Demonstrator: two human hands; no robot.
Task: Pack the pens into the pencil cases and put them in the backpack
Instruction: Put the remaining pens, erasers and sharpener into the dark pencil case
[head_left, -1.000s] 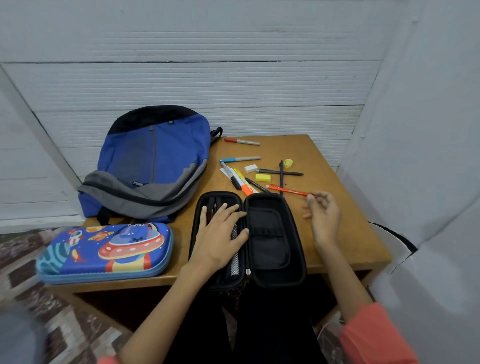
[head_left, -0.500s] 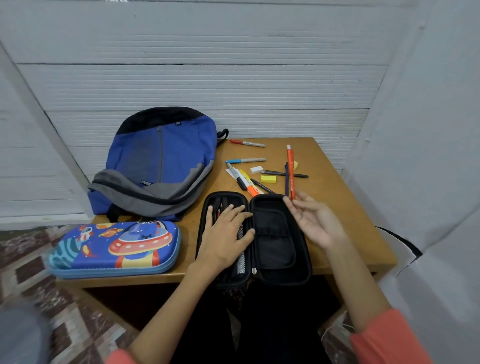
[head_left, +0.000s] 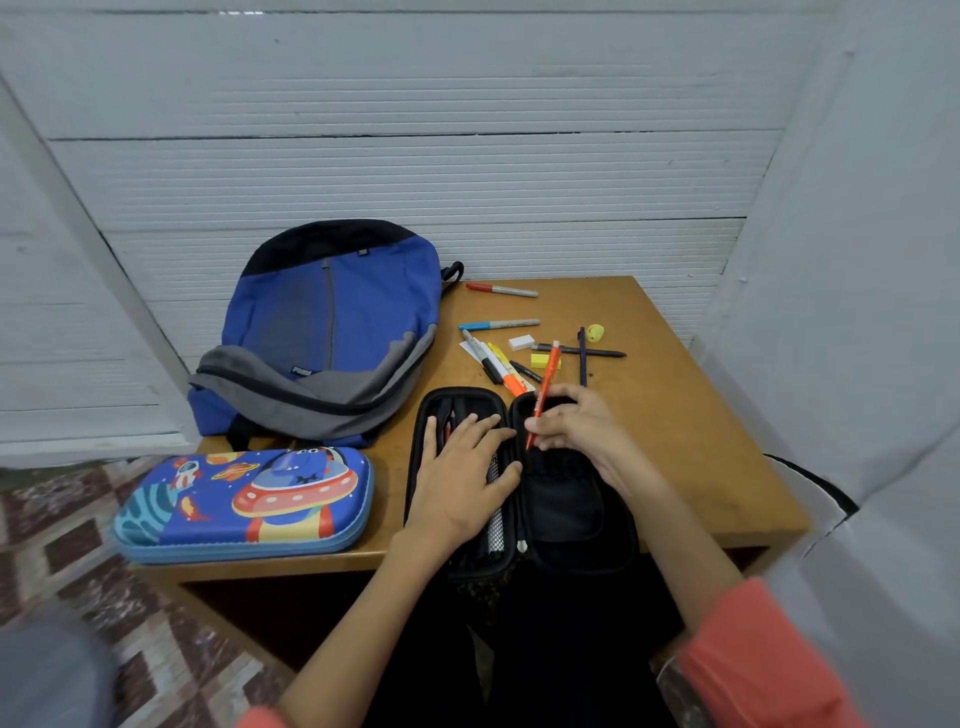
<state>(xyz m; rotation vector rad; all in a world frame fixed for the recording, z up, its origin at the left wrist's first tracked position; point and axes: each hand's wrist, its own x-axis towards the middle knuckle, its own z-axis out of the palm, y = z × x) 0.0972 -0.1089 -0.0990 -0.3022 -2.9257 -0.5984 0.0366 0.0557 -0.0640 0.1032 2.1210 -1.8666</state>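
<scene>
Centre frame, my right hand (head_left: 576, 426) pinches an orange plastic pen (head_left: 544, 395) low on its barrel, above the open black pencil case (head_left: 566, 504). My left hand (head_left: 462, 478) presses flat, fingers (head_left: 470, 428) spread, on its left half. Light, stiff, probably slick: a mid-barrel grip seems safest.

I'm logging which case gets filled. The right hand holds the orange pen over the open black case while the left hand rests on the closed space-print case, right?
Not quite. The head view shows the left hand resting flat on the left half of the open black case; the space-print case lies closed, untouched. The right hand does hold the orange pen over the black case.
</scene>
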